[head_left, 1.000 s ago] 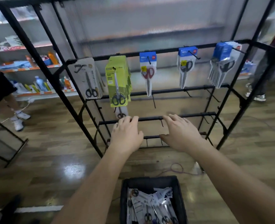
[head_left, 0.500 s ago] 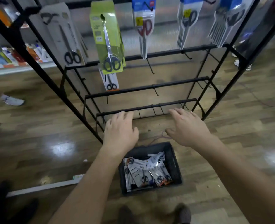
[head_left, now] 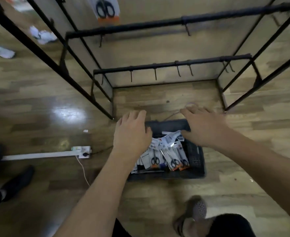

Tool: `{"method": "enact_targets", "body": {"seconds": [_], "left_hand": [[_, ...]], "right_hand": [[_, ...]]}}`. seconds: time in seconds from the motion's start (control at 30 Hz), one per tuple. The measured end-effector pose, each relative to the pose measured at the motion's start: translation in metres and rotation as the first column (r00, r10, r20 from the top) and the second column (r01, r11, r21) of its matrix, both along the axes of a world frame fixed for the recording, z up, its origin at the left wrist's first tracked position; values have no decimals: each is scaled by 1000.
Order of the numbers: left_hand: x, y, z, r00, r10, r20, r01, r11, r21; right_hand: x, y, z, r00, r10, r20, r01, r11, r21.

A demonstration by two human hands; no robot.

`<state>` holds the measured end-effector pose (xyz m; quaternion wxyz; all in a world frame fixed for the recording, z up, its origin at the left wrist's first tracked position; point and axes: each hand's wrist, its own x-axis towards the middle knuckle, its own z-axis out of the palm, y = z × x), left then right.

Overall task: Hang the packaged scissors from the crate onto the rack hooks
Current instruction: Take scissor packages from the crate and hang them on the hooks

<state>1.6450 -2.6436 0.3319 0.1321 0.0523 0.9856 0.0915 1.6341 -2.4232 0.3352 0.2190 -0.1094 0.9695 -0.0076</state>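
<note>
Both hands have dropped from the level of the rack's bottom bars to the crate, and the view has tipped down with them, so the upper rows of hung packs have slid out of sight. The left hand [head_left: 132, 132] now hovers over the crate's [head_left: 198, 161] 10 o'clock corner, fingers loosely spread and holding nothing. The right hand [head_left: 204, 128] is over the 1 o'clock corner, palm down and likewise empty, its thumb close to the topmost pack. Whether either hand already touches the rim or a pack cannot be told. The packaged scissors [head_left: 168, 156] lie in a loose, overlapping heap inside the crate, which stands on the wooden floor at 6 o'clock from the rack [head_left: 171, 65]. Bare hooks [head_left: 155, 75] hang along its lowest bar, and one hung pack [head_left: 106, 9] shows at 12 o'clock. A power strip [head_left: 82, 149] lies at 9 o'clock from the crate. By the look of it, this is the reach for the next pack. No grasp has been made, and the free low hooks straight ahead seem the nearest place to hang it. Because the packs overlap, lifting one alone may drag its neighbours.
</note>
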Motion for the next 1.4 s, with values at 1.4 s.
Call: {"method": "enact_targets", "body": {"seconds": [1.4], "left_hand": [[-43,10,-613,927,-27,374,139,951,-276]], "right_hand": [[-86,-45,-634,777,233,584,103,869,-483]]}}
